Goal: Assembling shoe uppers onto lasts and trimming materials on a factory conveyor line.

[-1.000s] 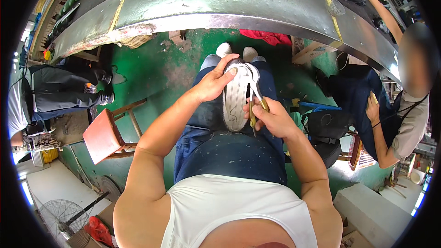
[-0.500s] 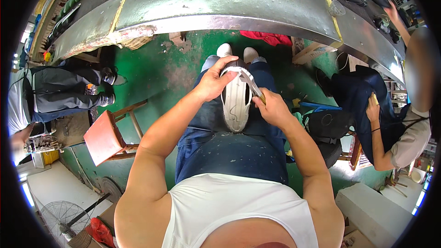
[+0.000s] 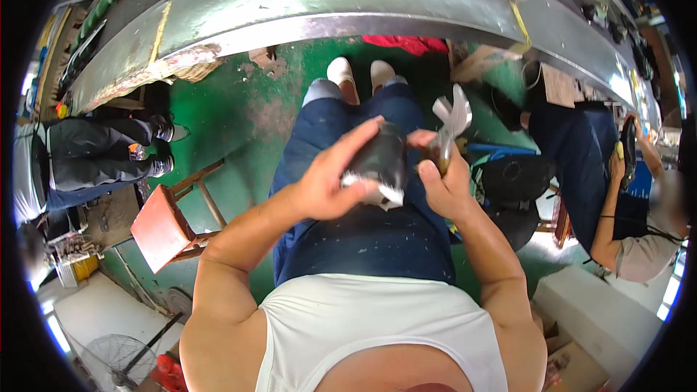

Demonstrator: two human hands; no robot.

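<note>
A black shoe upper on a form (image 3: 383,152) is over my lap, its smooth dark side facing up and a ragged white edge showing at the near end. My left hand (image 3: 330,181) grips it from the left, the thumb at the near edge and the fingers along the side. To its right, my right hand (image 3: 449,181) is closed round the handles of metal shoemaker's pincers (image 3: 454,117). The jaws of the pincers point up and away, apart from the shoe. Motion blurs both hands slightly, and the underside of the shoe is hidden.
A metal-faced bench (image 3: 305,0) curves across the far side, with a red cloth (image 3: 406,44) beneath. On the left are a red-topped stool (image 3: 163,229) and a standing person's legs (image 3: 102,149). A seated person (image 3: 639,247) at right holds a dark shoe. A wire fan (image 3: 120,359) stands lower left.
The shoe has turned over from its pale underside to its black upper and come nearer me. The pincers have left its edge, moving right, jaws now pointing away.
</note>
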